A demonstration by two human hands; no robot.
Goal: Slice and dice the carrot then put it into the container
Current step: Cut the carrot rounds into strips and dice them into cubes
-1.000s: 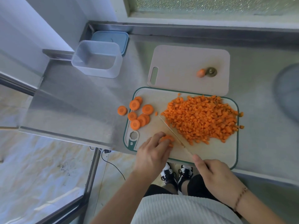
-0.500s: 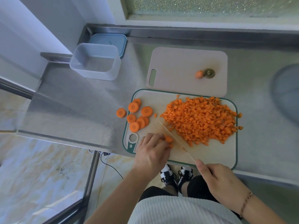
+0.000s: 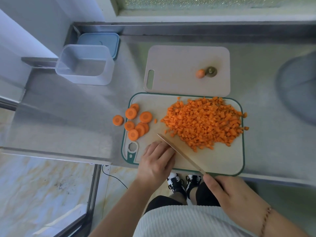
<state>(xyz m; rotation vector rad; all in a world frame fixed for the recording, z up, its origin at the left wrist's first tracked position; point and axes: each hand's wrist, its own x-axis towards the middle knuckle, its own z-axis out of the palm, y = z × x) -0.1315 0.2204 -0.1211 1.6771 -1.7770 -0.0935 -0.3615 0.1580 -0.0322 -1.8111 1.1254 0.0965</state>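
a steel counter (image 3: 71, 117) stands under a frosted window (image 3: 205, 2), pale walls (image 3: 34, 23) at left, marbled cream floor (image 3: 42, 194) below in daylight.

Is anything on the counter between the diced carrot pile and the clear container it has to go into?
Only the carrot slices, lying at the board's left edge between the diced carrot pile and the clear container. Beyond them the steel counter shows nothing in the way, and the container is open, its lid behind it.

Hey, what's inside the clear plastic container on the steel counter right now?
The clear plastic container shows only its own bare bottom, no carrot. Behind it lies a blue lid, partly hidden by the container's wall.
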